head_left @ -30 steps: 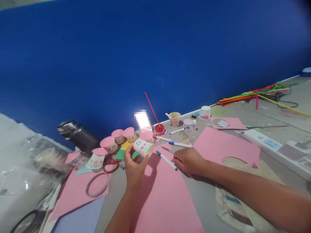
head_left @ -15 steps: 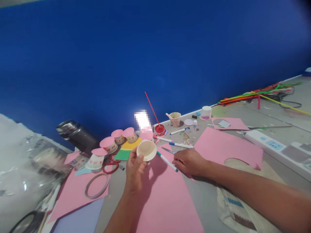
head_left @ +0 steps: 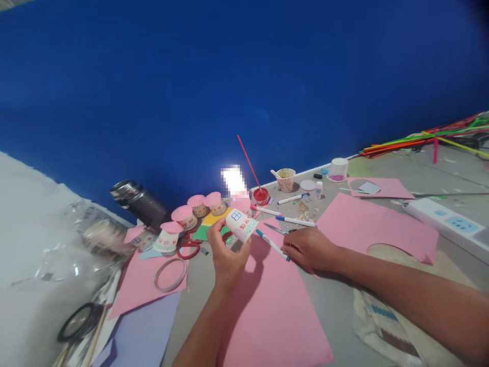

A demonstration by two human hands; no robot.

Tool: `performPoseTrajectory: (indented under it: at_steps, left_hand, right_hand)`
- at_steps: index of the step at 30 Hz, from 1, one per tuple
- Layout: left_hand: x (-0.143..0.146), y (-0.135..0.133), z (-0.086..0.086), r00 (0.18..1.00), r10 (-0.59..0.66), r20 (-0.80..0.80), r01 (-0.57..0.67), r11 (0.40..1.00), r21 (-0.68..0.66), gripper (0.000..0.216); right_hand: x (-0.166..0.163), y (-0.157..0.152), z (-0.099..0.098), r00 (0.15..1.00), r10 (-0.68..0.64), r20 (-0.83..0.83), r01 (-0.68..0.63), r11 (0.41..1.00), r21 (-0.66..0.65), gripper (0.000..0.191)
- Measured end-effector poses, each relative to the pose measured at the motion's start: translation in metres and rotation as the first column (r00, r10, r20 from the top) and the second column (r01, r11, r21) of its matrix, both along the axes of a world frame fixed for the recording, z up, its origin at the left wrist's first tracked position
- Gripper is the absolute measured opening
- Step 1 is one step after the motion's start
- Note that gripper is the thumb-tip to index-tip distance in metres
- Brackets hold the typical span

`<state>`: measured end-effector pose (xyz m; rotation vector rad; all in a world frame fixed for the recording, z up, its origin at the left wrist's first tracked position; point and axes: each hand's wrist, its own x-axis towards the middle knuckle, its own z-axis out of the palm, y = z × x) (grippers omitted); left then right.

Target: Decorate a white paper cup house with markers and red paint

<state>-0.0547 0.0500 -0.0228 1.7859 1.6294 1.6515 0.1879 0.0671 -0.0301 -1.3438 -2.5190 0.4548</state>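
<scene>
My left hand [head_left: 229,257] grips a small white paper cup [head_left: 240,224] by its two ends. The cup is tilted on its side, its wall facing me with a blue window drawing and red and green marks. On the table to the right rests my right hand [head_left: 309,248], its fingers curled over the hidden handles of scissors [head_left: 274,229], whose blades point left. Between the hands lies a teal-capped marker [head_left: 273,245] on a large pink paper sheet [head_left: 275,306]. Just beyond the right hand is a blue-capped marker [head_left: 296,221].
Several paper cups with pink round tops [head_left: 185,218] stand at the left, near a dark thermos [head_left: 141,206] and red-handled scissors [head_left: 189,250]. A red paint pot [head_left: 261,197] with a brush stands by the blue wall [head_left: 244,76]. A white power strip [head_left: 445,219] lies at the right.
My left hand has turned the cup, so its drawn-on side wall now faces me instead of its open mouth. The right hand stays by the scissors. The view has shifted left.
</scene>
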Motion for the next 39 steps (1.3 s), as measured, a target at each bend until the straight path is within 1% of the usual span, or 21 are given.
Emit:
performPoseTrajectory:
  at_steps: [3, 5, 6, 7, 9, 11, 12, 14, 19, 21, 22, 23, 24, 25, 27, 28, 29, 31, 34, 36, 39]
  left_hand:
    - [-0.001, -0.003, 0.006, 0.980, 0.066, -0.187, -0.041, 0.990, 0.135, 0.066]
    - [-0.001, -0.003, 0.008, 0.968, 0.085, -0.238, -0.036, 0.978, 0.204, 0.067]
    - [-0.001, -0.003, 0.008, 0.971, 0.078, -0.227, -0.030, 0.978, 0.208, 0.067]
    - [-0.002, -0.002, 0.008, 0.980, 0.058, -0.191, -0.023, 0.983, 0.185, 0.067]
    - [-0.002, -0.001, 0.006, 0.999, -0.013, -0.043, 0.017, 0.997, 0.073, 0.067]
    - [-0.004, 0.001, 0.005, 0.986, -0.070, 0.150, 0.077, 0.996, -0.038, 0.067]
    - [-0.005, 0.002, 0.004, 0.970, -0.081, 0.228, 0.099, 0.993, -0.067, 0.067]
    - [-0.007, 0.004, 0.003, 0.944, -0.078, 0.322, 0.110, 0.991, -0.082, 0.067]
    - [-0.006, 0.006, 0.007, 0.906, -0.030, 0.421, 0.069, 0.995, -0.076, 0.069]
    - [-0.004, 0.005, 0.011, 0.867, -0.038, 0.497, 0.087, 0.993, -0.077, 0.066]
    - [-0.004, 0.005, 0.014, 0.826, -0.066, 0.560, 0.131, 0.988, -0.076, 0.063]
    - [-0.005, 0.004, 0.016, 0.762, -0.107, 0.639, 0.203, 0.976, -0.078, 0.060]
    - [-0.006, 0.004, 0.018, 0.671, -0.148, 0.727, 0.295, 0.952, -0.079, 0.058]
    - [-0.007, 0.004, 0.020, 0.559, -0.175, 0.810, 0.394, 0.916, -0.074, 0.056]
    - [-0.012, 0.002, 0.022, 0.341, -0.175, 0.923, 0.560, 0.827, -0.050, 0.058]
    - [-0.014, 0.002, 0.022, 0.264, -0.167, 0.950, 0.616, 0.787, -0.033, 0.062]
    - [-0.017, 0.001, 0.022, 0.211, -0.165, 0.963, 0.656, 0.754, -0.014, 0.067]
    - [-0.021, -0.001, 0.021, 0.141, -0.182, 0.973, 0.712, 0.702, 0.028, 0.077]
    - [-0.023, -0.003, 0.020, 0.074, -0.193, 0.978, 0.754, 0.653, 0.072, 0.084]
    - [-0.022, -0.002, 0.020, 0.047, -0.170, 0.984, 0.770, 0.633, 0.073, 0.081]
    - [-0.018, -0.001, 0.018, 0.021, -0.123, 0.992, 0.790, 0.610, 0.059, 0.073]
  right_hand:
    - [0.000, -0.001, -0.004, 1.000, 0.022, -0.015, -0.022, 1.000, 0.009, 0.033]
    - [0.000, -0.001, -0.005, 0.999, 0.023, -0.034, -0.022, 1.000, 0.016, 0.034]
    - [0.000, -0.002, -0.006, 0.999, 0.020, -0.046, -0.019, 1.000, 0.015, 0.034]
    - [0.000, -0.002, -0.005, 0.998, 0.016, -0.057, -0.016, 1.000, 0.008, 0.035]
    - [0.000, -0.003, -0.004, 0.997, 0.007, -0.076, -0.007, 1.000, -0.007, 0.035]
    - [0.001, -0.003, -0.003, 0.996, -0.018, -0.086, 0.017, 1.000, -0.018, 0.036]
    - [0.002, -0.002, -0.002, 0.996, -0.032, -0.089, 0.030, 0.999, -0.024, 0.036]
    - [0.004, 0.000, -0.001, 0.994, -0.053, -0.092, 0.051, 0.998, -0.026, 0.036]
    - [0.006, 0.003, -0.001, 0.994, -0.049, -0.100, 0.048, 0.999, -0.007, 0.035]
    - [0.005, 0.001, -0.002, 0.994, -0.034, -0.106, 0.033, 0.999, -0.003, 0.036]
    - [0.005, 0.000, -0.002, 0.994, -0.028, -0.109, 0.028, 1.000, -0.001, 0.035]
    - [0.004, -0.001, -0.003, 0.994, -0.023, -0.111, 0.023, 1.000, 0.000, 0.035]
    - [0.003, -0.001, -0.005, 0.993, -0.017, -0.115, 0.017, 1.000, 0.000, 0.034]
    - [0.003, -0.002, -0.006, 0.993, -0.009, -0.121, 0.009, 1.000, -0.002, 0.034]
    - [0.002, -0.002, -0.010, 0.991, 0.005, -0.135, -0.006, 1.000, -0.006, 0.035]
    - [0.002, -0.002, -0.012, 0.990, 0.007, -0.144, -0.008, 1.000, -0.004, 0.036]
    - [0.002, -0.001, -0.013, 0.988, 0.005, -0.155, -0.005, 1.000, 0.001, 0.037]
    - [0.003, 0.000, -0.014, 0.985, -0.010, -0.175, 0.012, 1.000, 0.009, 0.038]
    - [0.005, 0.002, -0.012, 0.982, -0.021, -0.186, 0.019, 1.000, -0.013, 0.038]
    - [0.006, 0.002, -0.011, 0.984, -0.022, -0.178, 0.017, 0.999, -0.028, 0.038]
    - [0.006, 0.002, -0.012, 0.985, -0.011, -0.169, 0.008, 1.000, -0.015, 0.039]
